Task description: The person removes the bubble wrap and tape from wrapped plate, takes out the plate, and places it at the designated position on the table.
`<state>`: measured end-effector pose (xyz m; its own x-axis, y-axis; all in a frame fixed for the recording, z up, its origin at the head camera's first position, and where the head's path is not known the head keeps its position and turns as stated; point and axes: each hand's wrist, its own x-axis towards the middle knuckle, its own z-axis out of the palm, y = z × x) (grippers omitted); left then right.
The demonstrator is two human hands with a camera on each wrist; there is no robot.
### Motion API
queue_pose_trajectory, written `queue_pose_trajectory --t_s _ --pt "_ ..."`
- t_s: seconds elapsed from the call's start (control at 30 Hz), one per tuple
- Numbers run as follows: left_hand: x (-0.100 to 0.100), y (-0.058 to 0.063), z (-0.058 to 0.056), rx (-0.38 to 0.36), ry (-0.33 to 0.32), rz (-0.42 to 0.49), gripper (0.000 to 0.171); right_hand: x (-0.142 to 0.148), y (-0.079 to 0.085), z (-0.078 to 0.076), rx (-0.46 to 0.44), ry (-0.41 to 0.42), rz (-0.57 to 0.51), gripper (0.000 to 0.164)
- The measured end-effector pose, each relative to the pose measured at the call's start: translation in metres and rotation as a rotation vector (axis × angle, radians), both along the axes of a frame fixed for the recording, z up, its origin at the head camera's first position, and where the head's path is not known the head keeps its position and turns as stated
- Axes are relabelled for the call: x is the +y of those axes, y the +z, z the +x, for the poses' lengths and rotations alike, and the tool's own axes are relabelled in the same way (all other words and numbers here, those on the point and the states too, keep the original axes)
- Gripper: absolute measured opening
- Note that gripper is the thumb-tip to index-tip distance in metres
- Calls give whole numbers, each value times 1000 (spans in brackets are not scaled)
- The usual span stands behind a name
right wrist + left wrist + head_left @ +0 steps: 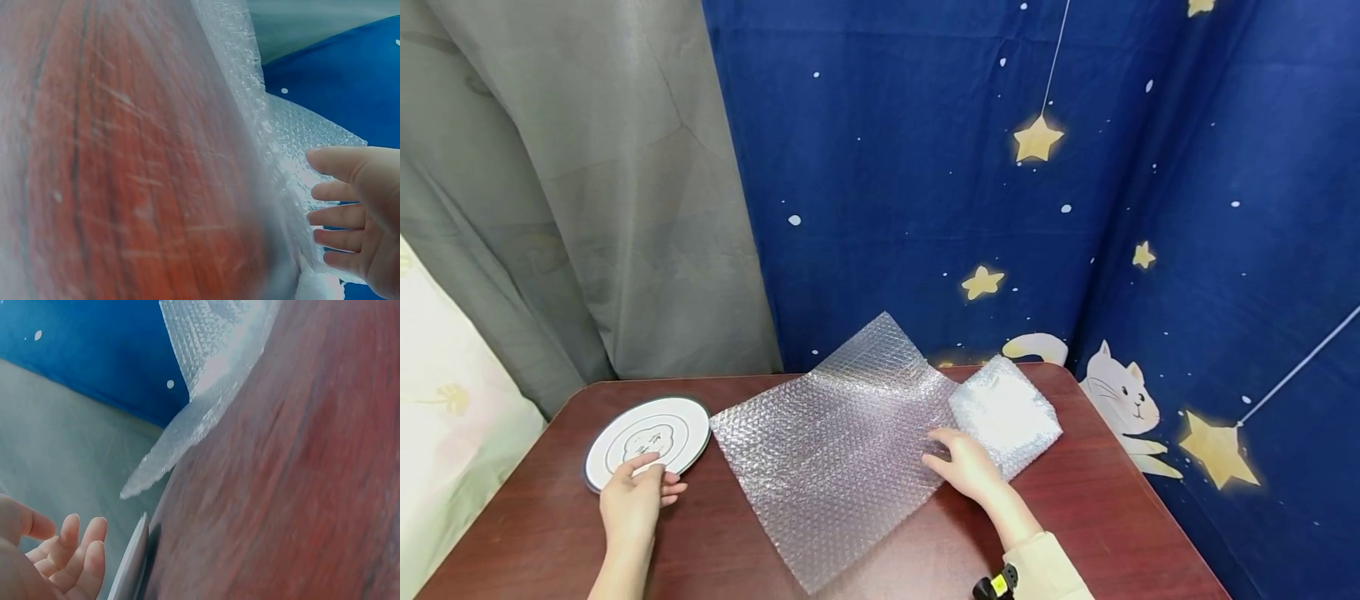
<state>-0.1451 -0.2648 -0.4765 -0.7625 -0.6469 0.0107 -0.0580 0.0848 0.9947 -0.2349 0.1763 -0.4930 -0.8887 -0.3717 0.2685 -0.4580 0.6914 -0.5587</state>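
A white plate (679,415) with dark rings and a dark design in its middle lies at the left of the table. My left hand (631,504) overlaps its front edge in the head view, fingers loosely bent; in the left wrist view that hand (59,565) shows beside the plate's rim (130,562), holding nothing. A clear sheet of bubble wrap (827,467) spreads over the middle, its far corner standing up. Over its right part is my right hand (970,468), fingers extended and palm empty in the right wrist view. Just beyond sits a bubble-wrapped square bundle (1013,417).
The reddish-brown table (718,542) ends at the back against a grey curtain (662,208) and a blue star-patterned curtain (887,167). A small black device (996,583) with a yellow label is at my right sleeve (1048,567).
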Motion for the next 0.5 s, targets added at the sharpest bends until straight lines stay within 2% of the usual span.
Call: queue_pose_trajectory --t_s 0.33,0.5 --pt "20 8 -8 -5 -102 -89 33 13 11 3 62 -105 -50 30" --pt "31 14 -11 -17 -181 -137 31 22 16 5 88 -150 -81 28"
